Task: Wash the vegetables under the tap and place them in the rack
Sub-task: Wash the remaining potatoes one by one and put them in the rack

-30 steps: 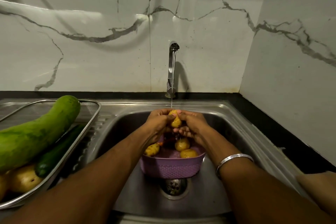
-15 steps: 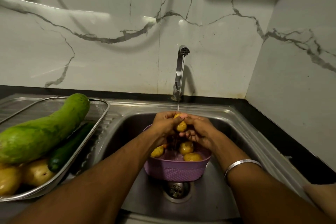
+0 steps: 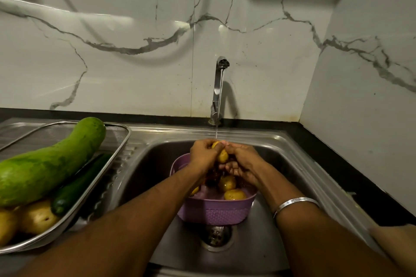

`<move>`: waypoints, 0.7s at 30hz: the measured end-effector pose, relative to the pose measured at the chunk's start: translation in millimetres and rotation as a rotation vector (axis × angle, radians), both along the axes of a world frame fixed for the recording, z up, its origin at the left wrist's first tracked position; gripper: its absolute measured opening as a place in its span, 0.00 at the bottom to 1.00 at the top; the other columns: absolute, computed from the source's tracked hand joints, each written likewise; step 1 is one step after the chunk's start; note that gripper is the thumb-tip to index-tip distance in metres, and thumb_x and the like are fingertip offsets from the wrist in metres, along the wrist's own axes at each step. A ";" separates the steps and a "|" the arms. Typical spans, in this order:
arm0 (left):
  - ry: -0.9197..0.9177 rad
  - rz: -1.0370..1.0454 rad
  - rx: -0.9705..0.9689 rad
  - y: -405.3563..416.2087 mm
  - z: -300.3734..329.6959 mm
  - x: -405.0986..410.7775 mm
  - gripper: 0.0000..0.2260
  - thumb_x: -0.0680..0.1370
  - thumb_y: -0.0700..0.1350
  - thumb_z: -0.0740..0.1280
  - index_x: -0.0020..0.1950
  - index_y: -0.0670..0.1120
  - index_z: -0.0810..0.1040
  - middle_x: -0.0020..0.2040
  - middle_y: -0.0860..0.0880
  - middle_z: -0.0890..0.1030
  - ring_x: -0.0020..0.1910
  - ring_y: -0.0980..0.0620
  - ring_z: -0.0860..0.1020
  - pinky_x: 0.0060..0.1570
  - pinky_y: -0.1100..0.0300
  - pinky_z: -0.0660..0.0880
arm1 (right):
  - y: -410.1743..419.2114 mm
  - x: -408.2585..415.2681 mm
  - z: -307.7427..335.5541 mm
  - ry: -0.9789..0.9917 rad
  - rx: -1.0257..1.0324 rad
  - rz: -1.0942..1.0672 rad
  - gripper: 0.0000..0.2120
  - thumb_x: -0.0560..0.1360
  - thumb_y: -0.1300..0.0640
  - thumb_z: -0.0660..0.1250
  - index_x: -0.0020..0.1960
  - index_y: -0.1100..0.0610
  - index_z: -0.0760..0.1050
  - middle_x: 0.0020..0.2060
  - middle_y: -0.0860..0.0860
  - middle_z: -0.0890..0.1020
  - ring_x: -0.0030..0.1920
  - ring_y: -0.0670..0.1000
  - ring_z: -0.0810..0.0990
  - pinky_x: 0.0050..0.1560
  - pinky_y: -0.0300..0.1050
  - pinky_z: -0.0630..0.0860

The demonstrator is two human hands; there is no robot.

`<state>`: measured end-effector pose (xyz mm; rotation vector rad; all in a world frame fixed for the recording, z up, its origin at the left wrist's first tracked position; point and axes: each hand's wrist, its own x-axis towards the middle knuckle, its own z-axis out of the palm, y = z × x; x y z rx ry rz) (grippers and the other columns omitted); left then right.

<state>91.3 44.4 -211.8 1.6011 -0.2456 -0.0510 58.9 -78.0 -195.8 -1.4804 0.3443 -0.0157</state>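
steel sink (image 3: pixel 290 164) with purple basket (image 3: pixel 216 212) at centre, wire rack (image 3: pixel 122 139) with washed vegetables at 9 o'clock, tap (image 3: pixel 217 87) running at 12 o'clock, left hand (image 3: pixel 202 155) and right hand (image 3: pixel 244 162) both curled around one potato (image 3: pixel 222 155) under the stream.

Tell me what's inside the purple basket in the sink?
The purple basket holds small potatoes: two show plainly, another peeks past the left forearm. Anything beneath the hands and forearms is hidden.
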 end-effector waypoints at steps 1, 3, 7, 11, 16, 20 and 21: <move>-0.010 0.023 -0.010 0.5 -0.1 -0.5 0.07 0.80 0.49 0.70 0.52 0.47 0.85 0.46 0.46 0.87 0.49 0.47 0.85 0.53 0.45 0.83 | 1.7 0.3 0.0 -0.006 -0.004 0.000 0.10 0.83 0.56 0.64 0.60 0.54 0.82 0.39 0.58 0.86 0.29 0.52 0.83 0.27 0.38 0.76; 0.011 0.080 -0.050 1.0 0.3 1.2 0.11 0.79 0.53 0.71 0.52 0.46 0.86 0.45 0.47 0.87 0.47 0.48 0.86 0.51 0.48 0.83 | 5.3 1.0 0.6 -0.024 -0.032 -0.008 0.09 0.83 0.54 0.66 0.59 0.53 0.82 0.44 0.59 0.87 0.29 0.52 0.82 0.26 0.37 0.76; 0.229 -0.041 -0.215 6.9 7.3 1.4 0.11 0.82 0.49 0.67 0.55 0.43 0.84 0.46 0.42 0.86 0.40 0.49 0.86 0.40 0.54 0.84 | 7.2 1.1 1.6 -0.065 -0.034 -0.022 0.08 0.83 0.55 0.66 0.57 0.51 0.83 0.44 0.59 0.87 0.27 0.50 0.80 0.24 0.35 0.74; 0.344 -0.283 -0.318 21.3 11.4 4.3 0.12 0.84 0.39 0.61 0.66 0.42 0.78 0.60 0.38 0.83 0.58 0.39 0.83 0.56 0.47 0.82 | 0.0 2.2 -1.0 -0.056 0.003 -0.031 0.08 0.83 0.56 0.65 0.54 0.48 0.83 0.41 0.60 0.87 0.30 0.52 0.81 0.28 0.37 0.76; 0.302 -0.119 -0.278 13.7 10.3 0.9 0.09 0.82 0.39 0.67 0.60 0.40 0.82 0.56 0.37 0.84 0.53 0.40 0.84 0.45 0.50 0.85 | -0.9 0.6 -1.1 -0.062 0.013 0.015 0.09 0.82 0.56 0.66 0.58 0.51 0.84 0.44 0.60 0.87 0.31 0.53 0.81 0.28 0.38 0.78; 0.326 0.080 -0.306 6.0 9.3 0.7 0.11 0.77 0.46 0.73 0.53 0.40 0.85 0.46 0.40 0.86 0.41 0.45 0.85 0.32 0.56 0.82 | 5.9 -1.1 0.4 -0.081 -0.019 0.052 0.10 0.81 0.56 0.69 0.60 0.51 0.84 0.48 0.59 0.87 0.30 0.51 0.81 0.32 0.38 0.78; 0.340 0.104 -0.320 5.5 9.5 1.4 0.11 0.77 0.48 0.74 0.50 0.40 0.85 0.43 0.42 0.86 0.39 0.46 0.85 0.31 0.56 0.81 | 6.6 -0.1 0.0 -0.077 -0.026 0.055 0.10 0.81 0.56 0.69 0.60 0.51 0.83 0.47 0.59 0.87 0.29 0.51 0.81 0.31 0.38 0.78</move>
